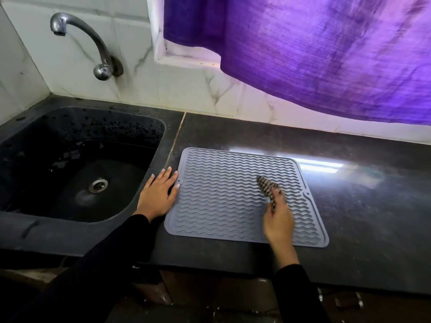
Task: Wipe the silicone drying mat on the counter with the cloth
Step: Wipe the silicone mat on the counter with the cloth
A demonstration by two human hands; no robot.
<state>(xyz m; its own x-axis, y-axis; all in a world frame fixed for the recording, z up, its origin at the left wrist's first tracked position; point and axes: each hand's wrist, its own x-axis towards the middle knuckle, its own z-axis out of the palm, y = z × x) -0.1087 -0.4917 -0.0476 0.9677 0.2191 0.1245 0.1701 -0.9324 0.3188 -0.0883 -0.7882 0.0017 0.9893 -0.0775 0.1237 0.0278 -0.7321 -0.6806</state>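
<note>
Now mid-wipe: my right grip (277, 220) pinches the checked cloth (268, 191) on the silicone drying mat (221, 194), my left grip (157, 194) lies flat, steadying its edge; next, sweep across unwiped ridges

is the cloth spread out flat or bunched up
Bunched up: the checked cloth is a narrow wad gripped by the right hand on the mat.

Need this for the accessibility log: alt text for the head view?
Right hand holds a checked cloth on a grey ribbed mat on a dark counter, while the left hand lies flat at the mat's left edge. Sink and tap left; purple curtain behind.
</note>
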